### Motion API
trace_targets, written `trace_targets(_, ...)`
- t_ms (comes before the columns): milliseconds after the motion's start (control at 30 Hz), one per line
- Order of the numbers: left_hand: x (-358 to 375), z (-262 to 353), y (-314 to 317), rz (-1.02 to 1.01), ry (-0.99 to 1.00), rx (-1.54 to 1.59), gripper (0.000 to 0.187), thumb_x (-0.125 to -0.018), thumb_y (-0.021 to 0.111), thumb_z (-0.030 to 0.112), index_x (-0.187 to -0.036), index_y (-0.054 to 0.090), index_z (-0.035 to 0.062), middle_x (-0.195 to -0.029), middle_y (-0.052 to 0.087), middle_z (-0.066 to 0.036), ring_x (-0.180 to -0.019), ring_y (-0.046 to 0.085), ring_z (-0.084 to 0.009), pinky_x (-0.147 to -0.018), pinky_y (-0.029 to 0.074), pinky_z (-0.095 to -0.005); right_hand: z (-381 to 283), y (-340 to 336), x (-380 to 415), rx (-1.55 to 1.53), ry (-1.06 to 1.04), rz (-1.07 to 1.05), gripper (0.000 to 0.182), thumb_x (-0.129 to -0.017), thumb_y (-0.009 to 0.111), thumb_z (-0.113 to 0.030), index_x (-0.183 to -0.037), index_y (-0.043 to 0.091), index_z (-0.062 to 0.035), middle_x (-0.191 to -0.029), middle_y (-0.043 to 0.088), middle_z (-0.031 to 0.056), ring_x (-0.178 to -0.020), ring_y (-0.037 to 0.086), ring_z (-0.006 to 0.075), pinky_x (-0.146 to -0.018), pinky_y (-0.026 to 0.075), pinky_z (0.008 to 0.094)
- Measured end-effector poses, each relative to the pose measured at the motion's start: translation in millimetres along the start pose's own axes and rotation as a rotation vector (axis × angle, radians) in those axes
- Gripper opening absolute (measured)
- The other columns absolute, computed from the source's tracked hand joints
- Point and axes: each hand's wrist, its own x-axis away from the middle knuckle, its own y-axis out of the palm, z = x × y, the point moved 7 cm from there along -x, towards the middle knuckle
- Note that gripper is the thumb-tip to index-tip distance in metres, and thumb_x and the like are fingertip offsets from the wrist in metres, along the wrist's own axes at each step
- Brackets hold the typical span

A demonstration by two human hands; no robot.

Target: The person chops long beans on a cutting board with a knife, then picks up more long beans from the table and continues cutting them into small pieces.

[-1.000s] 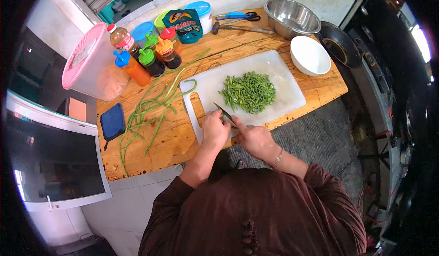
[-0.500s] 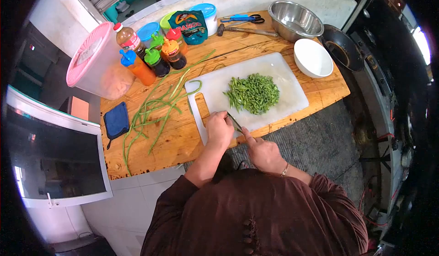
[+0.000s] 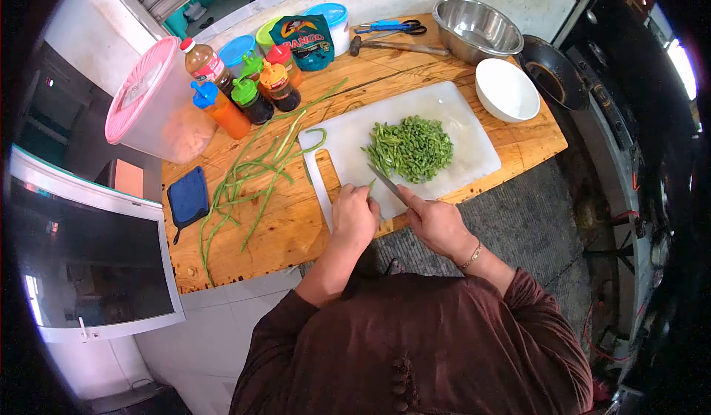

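Observation:
My right hand is closed round a knife, its blade slanting up and left over the white cutting board. Just left of the blade, my left hand is closed at the board's near edge, with a short green bean tip poking out by its fingers; the rest of that bean is hidden. Beyond the blade lies a heap of chopped green beans in the middle of the board. Several whole long beans are strewn on the wooden table left of the board, one curling onto its corner.
A white bowl, a steel bowl and a frying pan stand at the right. Behind the board are a hammer and scissors. Sauce bottles, a pink-lidded tub and a blue cloth are at the left.
The right hand and knife have shifted slightly; the blade now points up toward the chopped heap, apart from the left fingers. The left hand has moved slightly down.

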Motion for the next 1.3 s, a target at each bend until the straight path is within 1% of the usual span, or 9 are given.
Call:
trace_targets(167, -1, 3, 1, -0.118, -0.007, -0.025, 0.019, -0.078, 0.067, 0.006, -0.094, 0.071, -0.0025, -0.094, 0.063, -0.023, -0.094, 0.062, -0.0408, -0.084, 0.051, -0.046, 2, -8, 8, -0.098, 0.048, 0.034, 0.052, -0.091, 0.058, -0.014, -0.142, 0.052, -0.016, -0.078, 0.067, 0.0224, -0.071, 0.067, 0.0403, -0.067, 0.054, 0.0493)
trace_targets(267, -5, -8, 3, -0.125, -0.018, 0.089, 0.021, -0.079, 0.065, 0.008, -0.095, 0.071, -0.0045, -0.095, 0.063, -0.023, -0.096, 0.061, -0.0412, -0.087, 0.051, -0.0463, 2, -11, 10, -0.103, 0.035, 0.078, 0.054, -0.09, 0.059, -0.012, -0.143, 0.05, -0.016, -0.078, 0.067, 0.023, -0.071, 0.067, 0.0404, -0.067, 0.054, 0.0493)
trace_targets(367, -6, 3, 1, -0.118, 0.004, -0.012, 0.019, -0.083, 0.062, 0.009, -0.09, 0.069, -0.0068, -0.093, 0.062, -0.025, -0.09, 0.062, -0.0424, -0.085, 0.052, -0.0468, -7, 0, 16, -0.079, 0.08, 0.006, 0.055, -0.09, 0.058, -0.011, -0.144, 0.048, -0.0122, -0.079, 0.067, 0.022, -0.071, 0.067, 0.0397, -0.067, 0.054, 0.0494)
trace_targets(467, -5, 5, 6, -0.136, 0.008, -0.092, 0.018, -0.083, 0.06, 0.009, -0.089, 0.07, -0.0054, -0.091, 0.062, -0.025, -0.088, 0.062, -0.0421, -0.085, 0.051, -0.0471, -18, 22, 29, -0.049, -0.023, 0.081, 0.064, -0.089, 0.058, -0.016, -0.149, 0.039, -0.0066, -0.074, 0.065, 0.0202, -0.064, 0.066, 0.0373, -0.061, 0.054, 0.0486)
trace_targets(567, -2, 10, 3, -0.094, -0.015, -0.08, 0.018, -0.082, 0.06, 0.008, -0.089, 0.069, -0.0053, -0.091, 0.062, -0.025, -0.088, 0.061, -0.0419, -0.083, 0.051, -0.048, -23, 30, 32, -0.017, 0.072, -0.051, 0.072, -0.088, 0.06, -0.015, -0.153, 0.031, -0.0064, -0.086, 0.066, 0.0208, -0.069, 0.066, 0.0395, -0.066, 0.055, 0.0484)
trace_targets(667, 1, 4, 5, -0.027, -0.032, -0.002, 0.017, -0.081, 0.06, 0.007, -0.089, 0.069, -0.0051, -0.089, 0.062, -0.024, -0.088, 0.061, -0.0418, -0.082, 0.05, -0.0494, -27, 38, 32, -0.006, 0.013, -0.005, 0.078, -0.086, 0.061, -0.016, -0.155, 0.026, -0.0061, -0.087, 0.066, 0.0207, -0.068, 0.066, 0.0397, -0.066, 0.056, 0.0482)
trace_targets(867, 7, 5, 8, 0.07, -0.009, 0.037, 0.017, -0.079, 0.059, 0.002, -0.09, 0.07, -0.0051, -0.083, 0.062, -0.024, -0.083, 0.06, -0.0436, -0.077, 0.048, -0.0517, -29, 55, 28, 0.108, 0.097, -0.098, 0.074, -0.085, 0.059, -0.015, -0.153, 0.031, -0.0025, -0.084, 0.065, 0.0211, -0.067, 0.067, 0.0376, -0.063, 0.055, 0.0481)
trace_targets(1167, 2, -2, 13, -0.015, -0.038, 0.002, 0.015, -0.079, 0.061, 0.005, -0.09, 0.068, -0.0027, -0.088, 0.062, -0.021, -0.084, 0.061, -0.0413, -0.079, 0.05, -0.05, -37, 46, 0, 0.122, 0.002, -0.085, 0.07, -0.086, 0.055, -0.013, -0.151, 0.033, 0.001, -0.081, 0.066, 0.0206, -0.067, 0.068, 0.035, -0.061, 0.055, 0.0458)
trace_targets(1300, 5, -2, 9, 0.035, -0.009, 0.016, 0.016, -0.079, 0.061, 0.005, -0.091, 0.069, -0.0023, -0.087, 0.062, -0.022, -0.084, 0.061, -0.0412, -0.077, 0.05, -0.0497, -37, 47, -2, 0.118, 0.001, -0.124, 0.07, -0.086, 0.051, -0.009, -0.152, 0.029, 0.0002, -0.087, 0.067, 0.0218, -0.073, 0.069, 0.036, -0.064, 0.056, 0.0472)
